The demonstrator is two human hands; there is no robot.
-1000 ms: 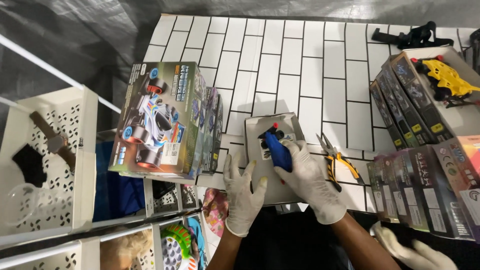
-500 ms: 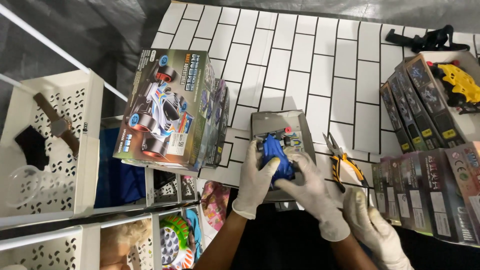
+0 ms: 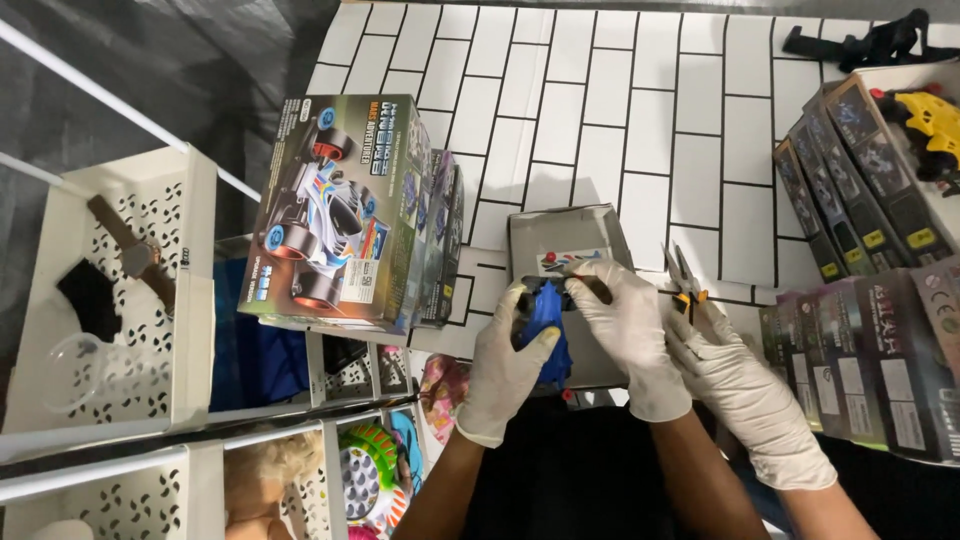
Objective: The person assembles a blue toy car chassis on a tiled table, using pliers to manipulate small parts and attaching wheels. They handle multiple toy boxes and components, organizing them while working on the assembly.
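Two gloved hands work close together over an open grey box that lies on the white tiled worktop. The left hand is curled around a blue toy car body, its fingers wrapped about the near side and the thumb pressed on top, so the blue piece sits in its grip just above the near half of the box. The right hand is bent inward with its fingertips pinched against the far end of the same blue piece; whether it holds a small part there is too fine to tell. A third white-gloved hand, belonging to someone else, reaches in from the lower right and rests just beside the right hand, fingers loosely folded. Orange-handled pliers lie on the worktop right behind that hand. To the left of the grey box stands a big toy car box with a racing car pictured on it, leaning against a few thinner boxes. Along the right edge a row of dark flat boxes stands on edge, and a yellow toy lies in the far right corner. On the left, a white perforated basket holds a brown-handled brush.
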